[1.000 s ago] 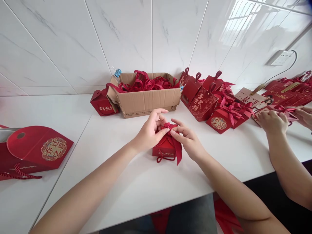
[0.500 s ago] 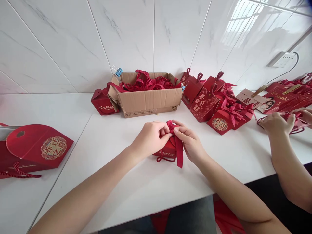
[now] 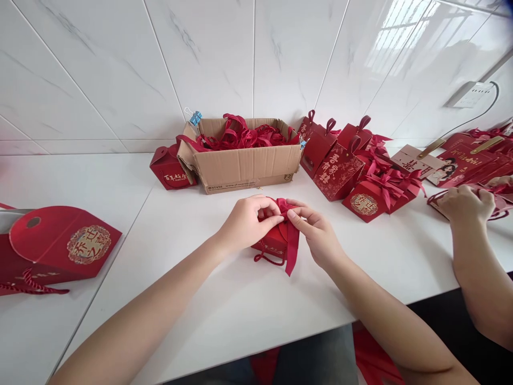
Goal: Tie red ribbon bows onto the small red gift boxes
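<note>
A small red gift box (image 3: 271,239) with a twisted red cord at its front sits on the white table before me. Red ribbon (image 3: 293,247) is gathered at the top of the box, one tail hanging down its right front side. My left hand (image 3: 253,220) pinches the ribbon from the left, thumb against fingers. From the right, my right hand (image 3: 315,230) grips the ribbon between thumb and fingers, close to the left fingertips. The fingers partly cover the gathered ribbon, so its exact form is hidden.
Behind the hands stands a cardboard box (image 3: 248,166) of loose red ribbon, a red box (image 3: 170,168) beside it. Several handled boxes (image 3: 339,170) and bow-topped boxes (image 3: 364,206) stand right. A large red box (image 3: 64,246) lies left. A co-worker's hand (image 3: 467,206) is far right.
My left fingers have shifted slightly right along the ribbon toward my right hand. The hanging ribbon tail has swung a little left. The co-worker's hands have moved slightly.
</note>
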Motion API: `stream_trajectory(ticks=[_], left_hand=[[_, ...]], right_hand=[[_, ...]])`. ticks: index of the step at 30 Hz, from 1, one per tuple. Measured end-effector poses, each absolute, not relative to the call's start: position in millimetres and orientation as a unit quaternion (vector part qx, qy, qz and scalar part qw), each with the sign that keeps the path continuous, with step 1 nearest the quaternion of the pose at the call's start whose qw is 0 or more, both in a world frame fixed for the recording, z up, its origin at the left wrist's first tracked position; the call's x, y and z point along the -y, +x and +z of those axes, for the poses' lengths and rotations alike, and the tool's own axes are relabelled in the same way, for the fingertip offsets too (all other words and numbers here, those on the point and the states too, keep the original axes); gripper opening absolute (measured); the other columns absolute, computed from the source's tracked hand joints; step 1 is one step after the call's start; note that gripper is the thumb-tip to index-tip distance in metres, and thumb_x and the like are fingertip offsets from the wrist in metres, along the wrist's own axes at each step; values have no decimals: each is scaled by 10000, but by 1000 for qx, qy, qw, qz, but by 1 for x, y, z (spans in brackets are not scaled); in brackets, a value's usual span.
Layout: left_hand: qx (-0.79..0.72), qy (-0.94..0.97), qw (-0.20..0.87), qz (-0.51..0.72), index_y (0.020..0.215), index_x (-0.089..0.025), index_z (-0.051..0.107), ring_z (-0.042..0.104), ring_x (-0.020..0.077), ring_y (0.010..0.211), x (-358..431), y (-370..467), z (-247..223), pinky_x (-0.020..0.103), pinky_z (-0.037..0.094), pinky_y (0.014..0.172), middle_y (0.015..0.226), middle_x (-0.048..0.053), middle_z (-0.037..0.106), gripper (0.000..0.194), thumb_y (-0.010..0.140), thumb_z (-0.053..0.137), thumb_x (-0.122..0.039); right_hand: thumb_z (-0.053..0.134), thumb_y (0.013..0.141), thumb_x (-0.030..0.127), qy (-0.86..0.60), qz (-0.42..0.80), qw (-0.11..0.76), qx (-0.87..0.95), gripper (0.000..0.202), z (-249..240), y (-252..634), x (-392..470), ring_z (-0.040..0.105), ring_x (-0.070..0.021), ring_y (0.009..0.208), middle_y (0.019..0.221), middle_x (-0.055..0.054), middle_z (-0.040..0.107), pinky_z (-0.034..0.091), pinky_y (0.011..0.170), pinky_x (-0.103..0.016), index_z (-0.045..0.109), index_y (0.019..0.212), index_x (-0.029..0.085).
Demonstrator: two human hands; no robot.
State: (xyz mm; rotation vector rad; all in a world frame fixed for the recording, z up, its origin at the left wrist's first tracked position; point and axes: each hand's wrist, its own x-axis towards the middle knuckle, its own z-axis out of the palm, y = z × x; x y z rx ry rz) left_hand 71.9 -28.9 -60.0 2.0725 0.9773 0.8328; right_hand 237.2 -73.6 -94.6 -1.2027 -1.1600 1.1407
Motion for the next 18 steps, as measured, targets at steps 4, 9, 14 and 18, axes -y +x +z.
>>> stream_trajectory(ticks=[4,9,14,18], left_hand=[[-369,820,333,283,724,-183,572,567,133,686,32,68,-52,271,458,644,757,-4,634,141,844,553,-254],[-341,873,139,320,703,-179,525,549,149,662,39,71,-54,303,437,663,690,0,609,121,821,514,-155],[-330,859,139,367,753,-191,513,559,129,643,42,75,-60,264,439,626,718,-7,628,107,847,491,-146],[-351,836,231,354,869,-203,477,598,130,717,43,73,-56,252,468,668,771,-11,628,88,827,522,-140]], right_hand=[[591,842,429,-529,419,508,535,241,-95,236,75,458,-280,1267,1311,-78,520,357,1041,-469,656,759,212],[558,869,341,-550,255,494,623,185,-96,234,78,402,-258,1310,1208,-92,576,304,1074,-483,616,746,217],[535,887,314,-548,181,500,646,163,-98,234,76,428,-253,1288,1223,-98,569,326,1054,-498,597,765,224],[536,887,298,-548,170,497,650,162,-100,235,75,444,-258,1275,1221,-95,575,335,1043,-507,594,755,225]])
